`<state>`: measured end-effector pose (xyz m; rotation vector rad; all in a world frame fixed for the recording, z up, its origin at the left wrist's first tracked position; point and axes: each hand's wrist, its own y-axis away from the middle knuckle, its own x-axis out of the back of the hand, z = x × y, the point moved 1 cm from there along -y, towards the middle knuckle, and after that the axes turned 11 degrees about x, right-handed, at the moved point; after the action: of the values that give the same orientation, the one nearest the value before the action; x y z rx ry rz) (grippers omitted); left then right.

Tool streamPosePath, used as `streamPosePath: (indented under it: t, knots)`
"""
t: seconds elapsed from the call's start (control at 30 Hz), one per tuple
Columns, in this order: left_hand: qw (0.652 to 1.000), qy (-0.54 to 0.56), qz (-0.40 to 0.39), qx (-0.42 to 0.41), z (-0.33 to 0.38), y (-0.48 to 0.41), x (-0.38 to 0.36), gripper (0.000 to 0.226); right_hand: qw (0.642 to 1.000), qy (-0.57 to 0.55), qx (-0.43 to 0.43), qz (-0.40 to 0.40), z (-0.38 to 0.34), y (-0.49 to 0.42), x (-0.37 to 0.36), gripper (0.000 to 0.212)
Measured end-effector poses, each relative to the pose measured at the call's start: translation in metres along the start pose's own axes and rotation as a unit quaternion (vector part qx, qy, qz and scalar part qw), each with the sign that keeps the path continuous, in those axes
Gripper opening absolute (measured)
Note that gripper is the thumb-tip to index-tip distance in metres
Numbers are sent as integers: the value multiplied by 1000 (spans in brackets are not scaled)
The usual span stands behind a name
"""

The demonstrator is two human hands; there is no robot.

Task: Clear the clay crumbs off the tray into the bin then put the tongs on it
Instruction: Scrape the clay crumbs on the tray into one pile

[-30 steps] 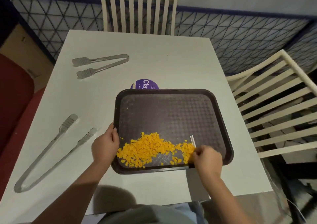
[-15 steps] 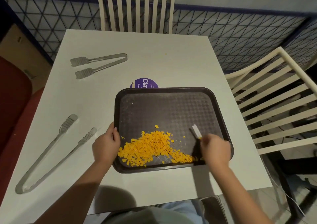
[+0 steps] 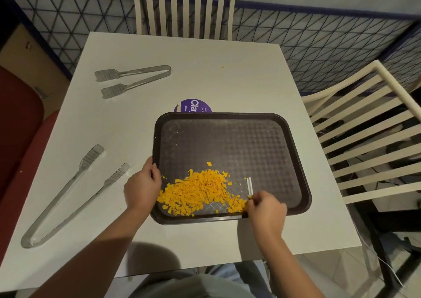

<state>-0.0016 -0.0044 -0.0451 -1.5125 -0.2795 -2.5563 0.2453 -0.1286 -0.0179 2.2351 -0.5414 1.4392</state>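
Observation:
A dark brown tray lies on the white table, with a heap of orange clay crumbs in its near left part. My left hand grips the tray's left rim. My right hand is over the near right part of the tray, closed on a thin white scraper that stands at the right edge of the heap. Long metal tongs lie on the table to the left. Shorter metal tongs lie at the far left. No bin is in view.
A purple round lid peeks out from behind the tray's far rim. A cream slatted chair stands at the table's far side, another chair at the right. A red seat is at the left.
My right hand with the scraper swung out to the right over the tray, then came back left to the heap's edge. The crumbs are pushed into a tighter pile toward the left.

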Motion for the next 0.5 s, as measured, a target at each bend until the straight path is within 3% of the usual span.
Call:
streamPosePath:
  t: [0.13, 0.33, 0.5]
  knots:
    - [1000, 2, 0, -2, -1, 1, 0, 29, 999, -20, 35, -7, -28, 4, -13, 15]
    - [1000, -9, -1, 1, -3, 0, -1, 35, 984, 15, 170, -49, -75, -3, -29, 17]
    - [1000, -14, -3, -3, -2, -1, 0, 30, 978, 63, 193, 42, -58, -16, -7, 5]
